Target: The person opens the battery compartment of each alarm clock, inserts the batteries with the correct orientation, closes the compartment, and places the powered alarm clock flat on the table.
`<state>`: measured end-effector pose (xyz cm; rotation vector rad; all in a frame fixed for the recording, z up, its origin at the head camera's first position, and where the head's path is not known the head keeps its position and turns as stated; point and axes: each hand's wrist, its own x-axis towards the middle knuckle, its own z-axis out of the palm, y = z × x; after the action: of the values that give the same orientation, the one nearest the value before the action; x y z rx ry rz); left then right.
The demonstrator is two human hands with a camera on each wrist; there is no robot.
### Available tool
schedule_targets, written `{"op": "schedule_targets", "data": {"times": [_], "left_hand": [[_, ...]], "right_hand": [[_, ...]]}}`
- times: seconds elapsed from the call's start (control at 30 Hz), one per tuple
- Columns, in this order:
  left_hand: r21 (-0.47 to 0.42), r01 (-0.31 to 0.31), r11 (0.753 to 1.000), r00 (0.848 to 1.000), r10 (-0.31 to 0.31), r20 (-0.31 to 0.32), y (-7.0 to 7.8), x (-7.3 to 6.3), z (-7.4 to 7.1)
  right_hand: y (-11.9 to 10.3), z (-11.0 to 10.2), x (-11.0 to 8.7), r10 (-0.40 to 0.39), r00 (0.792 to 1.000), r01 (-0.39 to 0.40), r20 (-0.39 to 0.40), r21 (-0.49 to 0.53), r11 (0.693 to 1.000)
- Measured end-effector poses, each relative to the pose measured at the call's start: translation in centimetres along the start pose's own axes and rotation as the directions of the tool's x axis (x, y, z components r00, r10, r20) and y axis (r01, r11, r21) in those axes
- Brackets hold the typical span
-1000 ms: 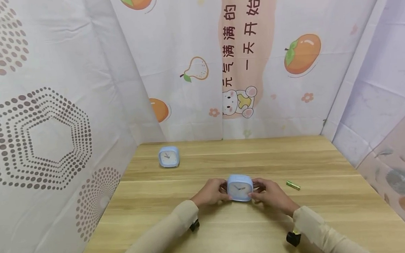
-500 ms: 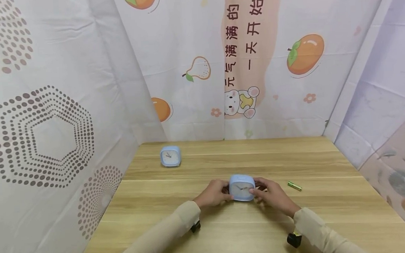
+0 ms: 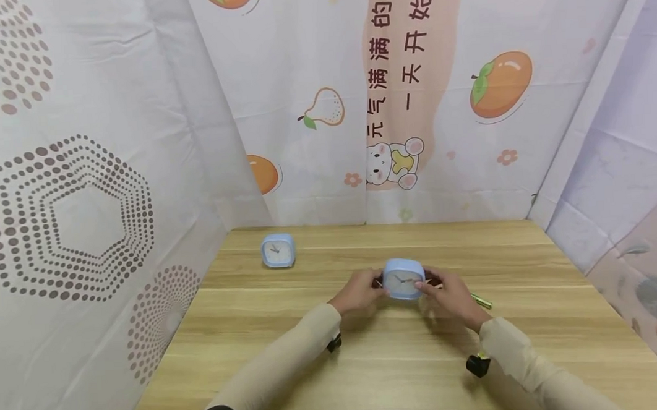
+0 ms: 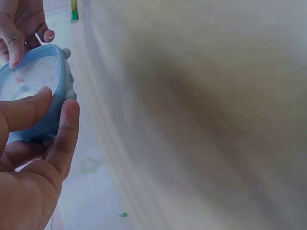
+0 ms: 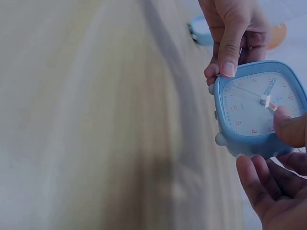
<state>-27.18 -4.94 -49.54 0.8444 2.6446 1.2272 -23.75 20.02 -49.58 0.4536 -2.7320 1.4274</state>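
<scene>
Between my two hands is a light blue alarm clock (image 3: 403, 279) with a white face, held upright over the table. My left hand (image 3: 362, 290) grips its left side, the thumb at the front rim. On the other side my right hand (image 3: 450, 294) holds it with the thumb pressed on the face and fingers behind. Red numerals and the clock's small round feet show in the right wrist view, where the alarm clock (image 5: 249, 105) appears turned sideways. The back of the clock is hidden from the head view.
A second light blue alarm clock (image 3: 277, 251) stands at the back left of the wooden table (image 3: 288, 287). A small green battery (image 3: 483, 301) lies right of my right hand, partly covered by it. Printed curtains (image 3: 276, 65) close off the back and both sides.
Both hands have raised the alarm clock and shifted it slightly away and to the right. The battery is now partly hidden behind my right hand. The second clock stays in place.
</scene>
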Motion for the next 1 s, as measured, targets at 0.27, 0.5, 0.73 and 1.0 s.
{"op": "schedule_targets", "data": {"times": [0.27,0.5,0.73,1.0], "left_hand": [[-0.038,-0.01,0.999,0.999,0.008,-0.039,0.4,3.4,0.2],[-0.013,0.006,1.0,0.997,-0.007,-0.071,0.9,5.7,0.7],[0.003,0.044,0.999,0.993,-0.043,-0.11,1.4,7.7,1.5],[-0.041,0.06,0.997,0.986,-0.066,-0.153,1.4,10.0,2.5]], "right_hand": [[0.6,-2.0,2.1,0.022,0.999,-0.02,-0.049,0.038,0.999],[1.4,-3.0,3.4,0.008,0.996,-0.005,-0.092,0.03,1.0],[2.3,-3.7,4.5,0.017,0.992,-0.014,-0.123,0.03,0.999],[3.3,-4.6,6.1,0.044,0.986,-0.032,-0.162,0.08,0.996]]}}
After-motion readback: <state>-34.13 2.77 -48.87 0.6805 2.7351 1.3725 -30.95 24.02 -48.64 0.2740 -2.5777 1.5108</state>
